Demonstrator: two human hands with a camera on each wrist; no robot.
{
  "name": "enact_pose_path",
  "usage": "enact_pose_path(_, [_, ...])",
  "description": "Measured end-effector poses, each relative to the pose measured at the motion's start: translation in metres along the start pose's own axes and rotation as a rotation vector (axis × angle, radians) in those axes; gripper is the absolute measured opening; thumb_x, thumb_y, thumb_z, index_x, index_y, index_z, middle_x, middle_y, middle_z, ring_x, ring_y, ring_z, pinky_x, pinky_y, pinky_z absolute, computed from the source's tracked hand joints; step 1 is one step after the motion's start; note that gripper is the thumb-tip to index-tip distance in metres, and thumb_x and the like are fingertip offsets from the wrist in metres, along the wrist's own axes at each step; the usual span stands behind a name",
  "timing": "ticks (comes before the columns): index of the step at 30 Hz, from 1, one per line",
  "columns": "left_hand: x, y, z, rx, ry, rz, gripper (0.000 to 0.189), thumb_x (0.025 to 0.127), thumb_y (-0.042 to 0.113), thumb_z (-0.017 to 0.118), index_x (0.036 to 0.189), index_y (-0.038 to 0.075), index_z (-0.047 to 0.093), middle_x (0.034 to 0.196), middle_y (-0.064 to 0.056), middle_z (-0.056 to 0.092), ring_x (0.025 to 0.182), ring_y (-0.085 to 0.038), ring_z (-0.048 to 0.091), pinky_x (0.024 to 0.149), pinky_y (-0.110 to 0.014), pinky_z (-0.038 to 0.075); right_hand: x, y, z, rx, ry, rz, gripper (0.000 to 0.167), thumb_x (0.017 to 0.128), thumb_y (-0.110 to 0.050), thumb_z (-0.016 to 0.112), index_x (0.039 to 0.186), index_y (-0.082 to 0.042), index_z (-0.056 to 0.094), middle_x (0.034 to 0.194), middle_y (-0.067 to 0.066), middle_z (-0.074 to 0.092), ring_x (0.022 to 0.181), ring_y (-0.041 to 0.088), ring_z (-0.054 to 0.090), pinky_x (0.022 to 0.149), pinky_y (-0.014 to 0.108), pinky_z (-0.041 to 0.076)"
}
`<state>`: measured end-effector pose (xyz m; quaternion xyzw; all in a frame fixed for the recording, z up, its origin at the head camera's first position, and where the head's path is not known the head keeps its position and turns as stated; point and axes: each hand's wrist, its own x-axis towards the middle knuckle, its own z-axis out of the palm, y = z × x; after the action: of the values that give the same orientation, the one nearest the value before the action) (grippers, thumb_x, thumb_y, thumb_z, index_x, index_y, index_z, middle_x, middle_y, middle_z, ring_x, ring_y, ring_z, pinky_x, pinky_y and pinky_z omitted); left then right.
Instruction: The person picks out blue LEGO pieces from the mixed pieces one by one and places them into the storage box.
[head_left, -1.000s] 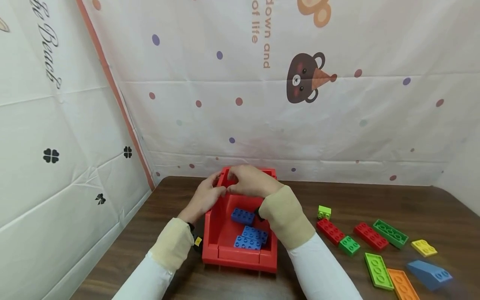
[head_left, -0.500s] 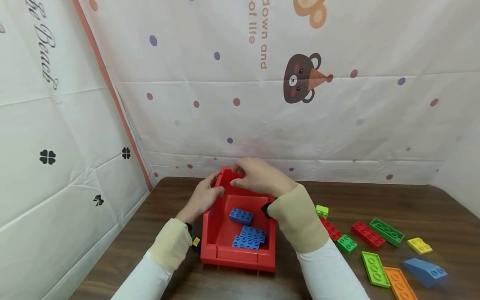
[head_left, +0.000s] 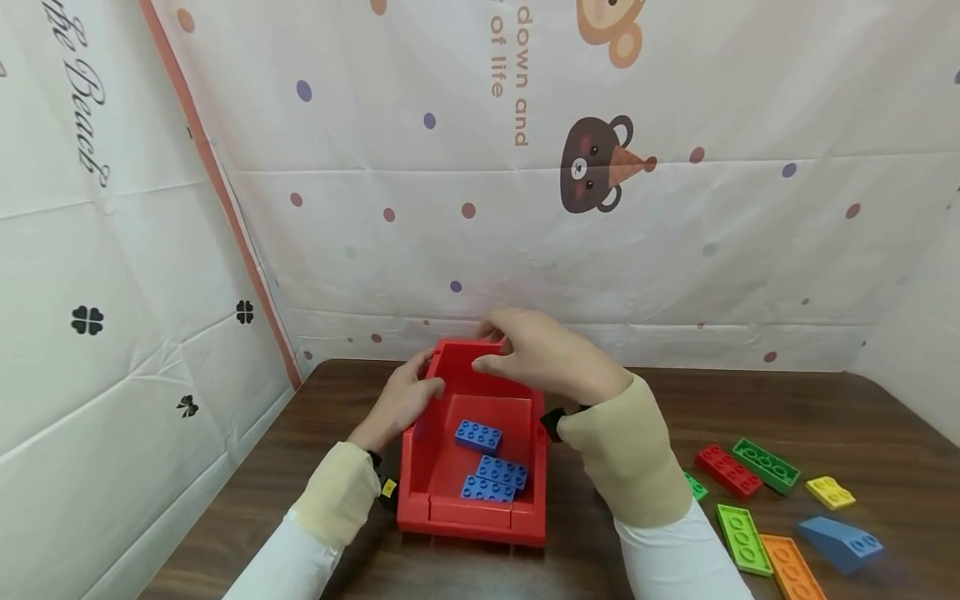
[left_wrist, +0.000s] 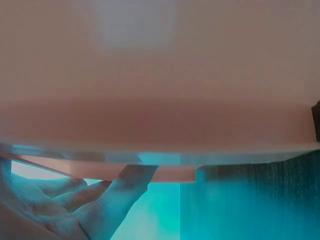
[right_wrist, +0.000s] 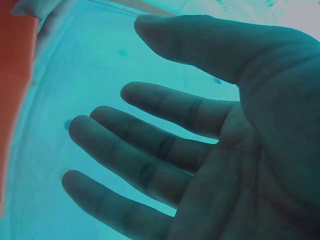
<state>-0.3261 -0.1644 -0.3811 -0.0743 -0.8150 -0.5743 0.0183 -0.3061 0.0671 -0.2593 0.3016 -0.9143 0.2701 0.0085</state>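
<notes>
A red open-fronted plastic bin (head_left: 468, 529) stands on the table with several studded blue toy bricks (head_left: 477, 435) inside. Its left wall is gripped near the back by my left hand (head_left: 397, 404), thumb on the inner side. The left wrist view shows the bin's blurred wall (left_wrist: 150, 120) filling the top, with the left hand (left_wrist: 75, 207) below it. Over the bin's back right part is my right hand (head_left: 555, 354). In the right wrist view that hand (right_wrist: 210, 130) has its fingers apart and loosely bent, holding nothing; the bin's red wall (right_wrist: 12, 75) is at the left edge.
Loose pieces lie on the wooden table at right: a red brick (head_left: 727, 471), a dark green brick (head_left: 767, 467), a yellow piece (head_left: 830, 492), a blue sloped brick (head_left: 840, 543), a lime plate (head_left: 743, 539) and an orange plate (head_left: 792, 568). A patterned cloth (head_left: 375, 267) hangs behind.
My right hand has moved right, away from the left hand at the bin's back left. Its sleeve now hides the small lime brick and another red brick. The left hand keeps its place on the bin.
</notes>
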Motion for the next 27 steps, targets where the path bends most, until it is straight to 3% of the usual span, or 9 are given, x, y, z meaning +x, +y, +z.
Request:
enact_pose_path(9, [0.001,0.000,0.000,0.002,0.003,0.005,0.072,0.094,0.008,0.060,0.163,0.012,0.037,0.143,-0.022,0.058,0.113,-0.047,0.067,0.085,-0.056,0.063,-0.019,0.004,-0.016,-0.020,0.035,0.034,0.053,0.092,-0.025,0.082,0.138,-0.007,0.062,0.127,0.012,0.067,0.114,0.032,0.066,0.086,0.043,0.063])
enact_pose_path(20, [0.000,0.001,-0.001,0.005,-0.003,-0.005,0.072,0.096,0.010,0.060,0.164,0.012,0.036,0.145,-0.021,0.057,0.114,-0.047,0.067,0.088,-0.059,0.061,-0.033,0.014,-0.016,-0.064,0.003,0.052,0.045,0.090,-0.026,0.084,0.128,-0.010,0.066,0.113,0.006,0.069,0.100,0.022,0.066,0.079,0.037,0.063])
enact_pose_path(27, [0.000,0.001,-0.001,0.003,0.003,0.000,0.072,0.096,0.009,0.060,0.163,0.011,0.036,0.145,-0.022,0.058,0.113,-0.047,0.067,0.086,-0.056,0.062,-0.043,0.026,-0.015,-0.131,0.005,0.055,0.048,0.091,-0.023,0.083,0.133,-0.009,0.066,0.125,0.010,0.069,0.112,0.029,0.067,0.087,0.044,0.063])
